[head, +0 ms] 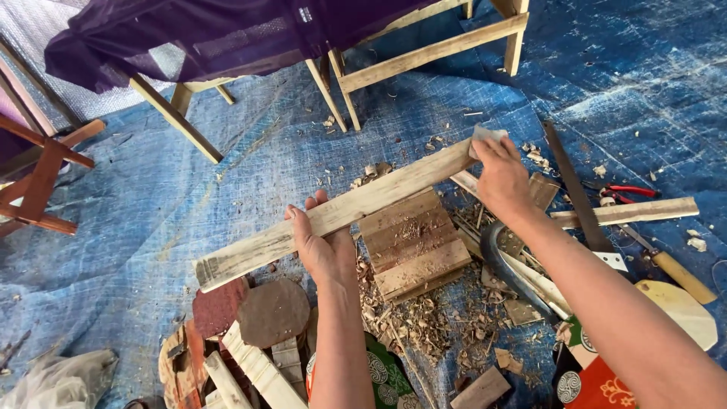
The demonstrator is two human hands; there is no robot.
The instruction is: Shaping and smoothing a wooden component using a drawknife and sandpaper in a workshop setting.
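A long, weathered pale wooden plank [341, 212] slants across a small slatted wooden block [413, 242] on the blue tarpaulin floor [151, 197]. The left hand [322, 246] wraps its grip around the plank's middle, fingers curled over the far edge. The right hand [500, 178] presses a small grey piece of sandpaper [485, 136] onto the plank's upper end, grip closed on it. Wood shavings [413, 322] lie below the block. A handsaw [579, 193] and red-handled pliers [625, 193] rest to the right.

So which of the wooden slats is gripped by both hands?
The long pale wooden plank slanting across the slatted wooden block; the shorter slat lies untouched at right.
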